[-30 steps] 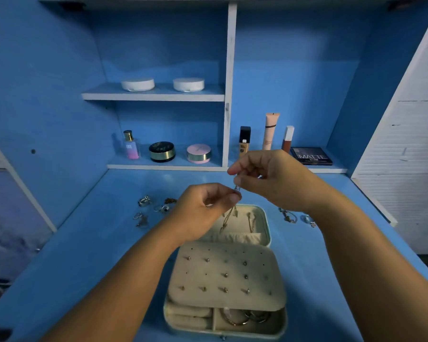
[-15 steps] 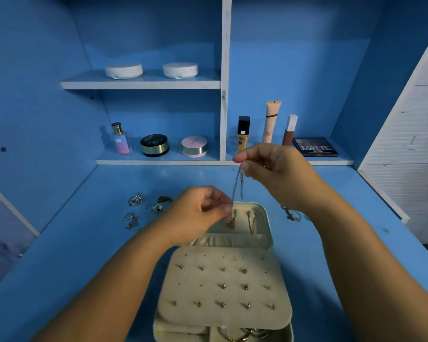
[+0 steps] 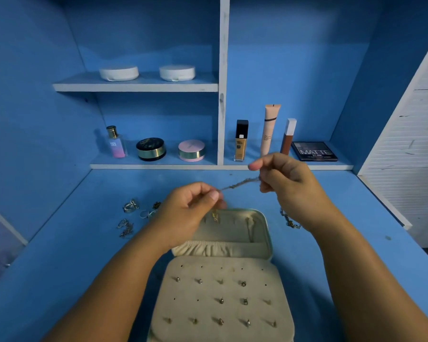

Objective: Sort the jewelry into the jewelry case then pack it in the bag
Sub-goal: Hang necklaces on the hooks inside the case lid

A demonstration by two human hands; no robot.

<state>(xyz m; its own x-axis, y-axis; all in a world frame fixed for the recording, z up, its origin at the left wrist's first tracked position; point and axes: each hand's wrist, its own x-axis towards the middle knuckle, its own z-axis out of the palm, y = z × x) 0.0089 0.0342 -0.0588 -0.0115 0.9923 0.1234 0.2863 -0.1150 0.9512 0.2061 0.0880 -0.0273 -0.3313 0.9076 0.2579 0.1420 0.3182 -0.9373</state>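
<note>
Chain (image 3: 240,183) was hanging vertical; now stretched near-level above jewelry case (image 3: 235,233), my left hand (image 3: 195,208) and right hand (image 3: 282,178) fingers pinching each end. Judgement: ready for lid hooks.

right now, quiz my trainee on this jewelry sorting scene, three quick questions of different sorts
1. True or false: the chain is stretched between the left hand and the right hand.
2. Where do loose rings lie: A) left of the jewelry case, B) on the upper shelf, C) inside a bag?
3. Fill in: the palette reads ____.

Key: 1 true; 2 A; 3 MATTE
</note>
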